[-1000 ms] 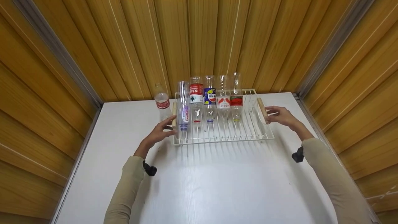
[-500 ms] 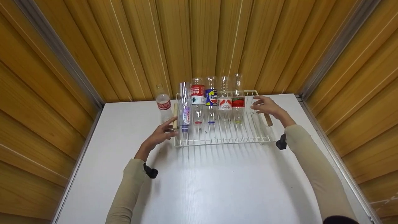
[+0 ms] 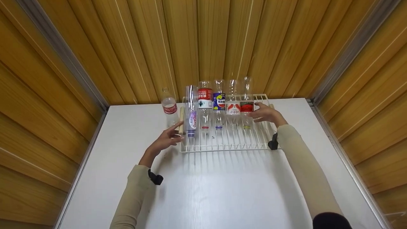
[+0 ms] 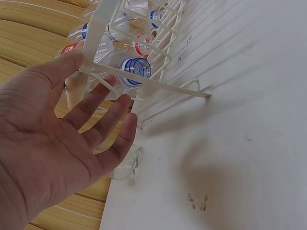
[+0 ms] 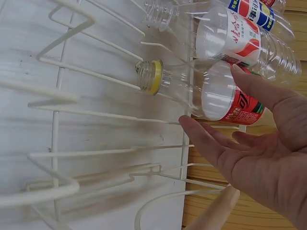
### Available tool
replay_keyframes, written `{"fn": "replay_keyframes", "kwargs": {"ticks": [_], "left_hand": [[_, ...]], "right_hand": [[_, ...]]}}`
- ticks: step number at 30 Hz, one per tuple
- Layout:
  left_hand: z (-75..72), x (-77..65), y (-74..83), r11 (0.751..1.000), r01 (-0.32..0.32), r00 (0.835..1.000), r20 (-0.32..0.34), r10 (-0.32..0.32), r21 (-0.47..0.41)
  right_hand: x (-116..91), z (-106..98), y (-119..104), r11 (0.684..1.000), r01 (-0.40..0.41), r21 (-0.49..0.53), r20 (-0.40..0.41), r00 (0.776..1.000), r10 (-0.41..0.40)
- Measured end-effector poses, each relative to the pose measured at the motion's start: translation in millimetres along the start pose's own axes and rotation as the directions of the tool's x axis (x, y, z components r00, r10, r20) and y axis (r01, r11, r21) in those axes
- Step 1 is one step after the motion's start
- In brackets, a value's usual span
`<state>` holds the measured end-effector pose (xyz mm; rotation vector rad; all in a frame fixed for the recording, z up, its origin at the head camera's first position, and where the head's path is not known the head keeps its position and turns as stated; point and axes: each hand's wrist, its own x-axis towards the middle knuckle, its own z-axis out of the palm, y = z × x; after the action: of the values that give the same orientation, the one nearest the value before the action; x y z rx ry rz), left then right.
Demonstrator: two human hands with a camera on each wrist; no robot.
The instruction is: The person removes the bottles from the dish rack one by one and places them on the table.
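A white wire rack [image 3: 229, 150] holds several clear plastic bottles upside down in a row. My left hand [image 3: 163, 140] is at the rack's left wooden handle [image 3: 181, 116], its thumb on the frame in the left wrist view and its fingers loosely spread. At the row's right end stands a bottle with a red and dark label [image 3: 247, 107] and a yellow neck ring. Beside it is my right hand [image 3: 266, 114]. In the right wrist view the thumb tip [image 5: 236, 70] lies at the label's edge, the other fingers extended under the bottle's side, not curled round it.
Left of the rack, an upright clear bottle with a red label [image 3: 169, 108] stands on the white table [image 3: 203, 190]. The rack's right wooden handle [image 5: 218, 211] is below the right hand in the right wrist view. Wood-patterned walls [image 3: 210, 41] enclose the table.
My right hand has left the rack's right handle and moved left to the end bottle with the red and dark label. The left hand has stayed by the left handle.
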<state>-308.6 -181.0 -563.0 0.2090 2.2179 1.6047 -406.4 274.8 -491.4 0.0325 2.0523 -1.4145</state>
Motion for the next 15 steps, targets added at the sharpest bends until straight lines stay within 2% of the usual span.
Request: {"fn": "replay_keyframes", "kwargs": {"ticks": [8,15], "left_hand": [[-0.4,-2.1,0.1,1.0,-0.018,1.0,0.006,0.018,-0.012],[1.3,-0.1,-0.8,1.0,-0.007,1.0,0.005,0.007,-0.008]], "right_hand": [[5.4,2.8,2.0,0.997,0.062,0.037,0.016,0.998,-0.062],[9.3,12.4,3.4,1.0,0.02,0.024,-0.038,0.999,-0.019]]}}
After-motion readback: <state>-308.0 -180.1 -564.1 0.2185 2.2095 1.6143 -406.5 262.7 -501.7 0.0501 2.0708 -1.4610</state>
